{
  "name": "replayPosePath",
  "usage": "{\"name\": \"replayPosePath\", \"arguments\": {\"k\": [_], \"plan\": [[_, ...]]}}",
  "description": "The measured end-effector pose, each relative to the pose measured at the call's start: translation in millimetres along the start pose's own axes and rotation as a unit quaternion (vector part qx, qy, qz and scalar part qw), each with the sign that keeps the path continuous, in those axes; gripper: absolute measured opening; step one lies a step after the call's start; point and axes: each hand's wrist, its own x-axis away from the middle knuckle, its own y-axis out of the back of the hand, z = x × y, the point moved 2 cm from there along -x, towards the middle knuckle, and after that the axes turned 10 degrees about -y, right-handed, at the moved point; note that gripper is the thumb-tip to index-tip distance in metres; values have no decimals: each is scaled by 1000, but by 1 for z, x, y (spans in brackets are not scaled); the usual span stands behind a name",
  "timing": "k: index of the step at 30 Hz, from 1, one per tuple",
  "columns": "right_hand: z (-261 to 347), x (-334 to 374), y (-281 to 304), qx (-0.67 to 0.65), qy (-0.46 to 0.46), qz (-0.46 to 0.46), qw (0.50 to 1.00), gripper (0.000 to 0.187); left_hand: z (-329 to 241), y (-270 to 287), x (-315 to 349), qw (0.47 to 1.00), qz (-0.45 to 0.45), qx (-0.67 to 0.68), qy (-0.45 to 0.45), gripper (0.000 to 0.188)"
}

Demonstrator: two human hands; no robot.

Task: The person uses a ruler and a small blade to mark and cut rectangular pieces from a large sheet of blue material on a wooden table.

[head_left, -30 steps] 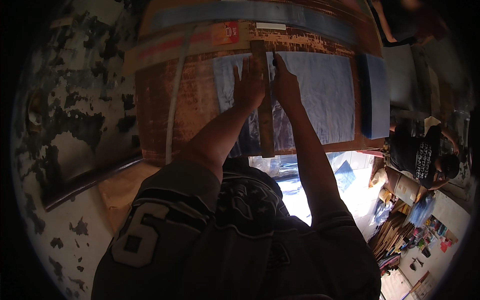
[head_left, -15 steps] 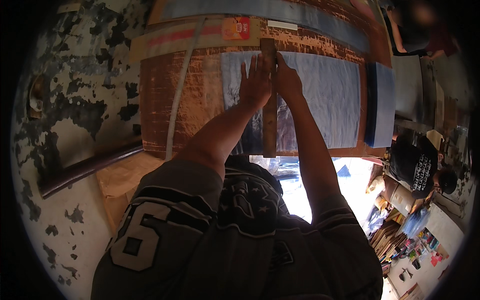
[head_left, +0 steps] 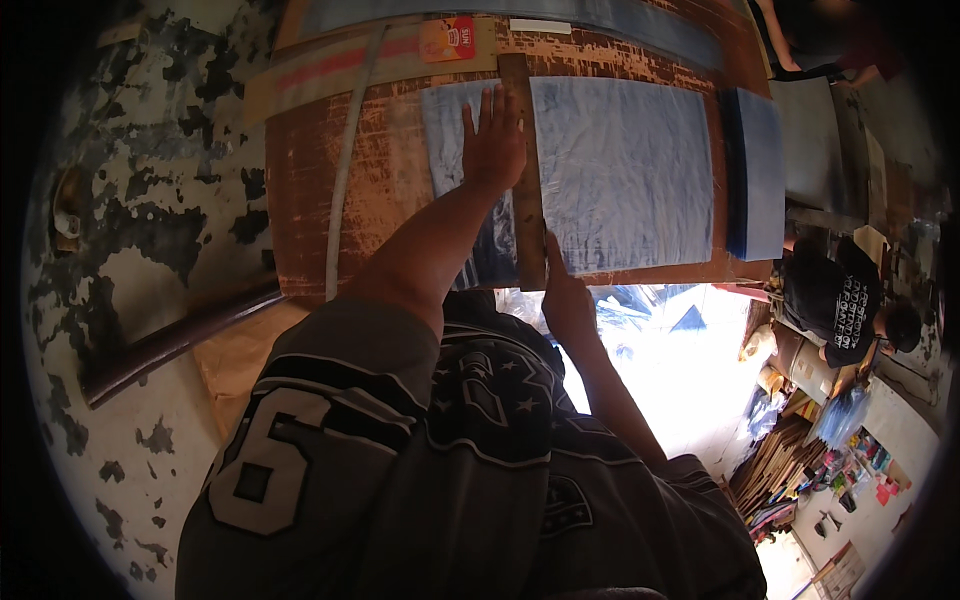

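A long brown straightedge (head_left: 530,200) lies from far to near across a bluish, see-through plastic sheet (head_left: 625,170) on the worn brown table (head_left: 305,190). My left hand (head_left: 495,145) rests flat on the sheet with fingers spread, its right side against the far half of the straightedge. At the straightedge's near end, along its right edge, is my right hand (head_left: 570,300). Its index finger points forward and the other fingers are curled; whatever they hold is hidden under the hand.
A thick blue stack (head_left: 755,175) stands at the table's right side. An orange-red packet (head_left: 447,40) and a white strip (head_left: 540,26) lie at the far side. A pale strip (head_left: 350,160) crosses the left. One person (head_left: 835,305) is at the right, another (head_left: 825,40) far right.
My right hand has slid toward me along the straightedge, from beside my left hand to the table's near edge. My left hand stays pressed at the far half.
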Motion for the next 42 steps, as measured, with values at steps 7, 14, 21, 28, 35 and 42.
{"name": "replayPosePath", "arguments": {"k": [7,14,21,28,35,42], "plan": [[-57,60,-51,-23,-70,81,994,91,-1,-1,-3,1000,-4,11,-6,59],[-47,72,-8,-75,18,20,997,71,0,4,-1,999,-9,30,-12,59],[4,-33,65,-128,145,-198,961,58,-1,6,-5,999,7,34,11,61],[85,-168,110,-129,135,-211,959,52,-6,6,-6,998,51,41,2,64],[118,-210,111,-44,133,-145,980,71,2,10,-2,998,29,52,14,64],[122,-202,105,-38,82,-122,988,63,1,6,-1,999,19,27,2,63]]}}
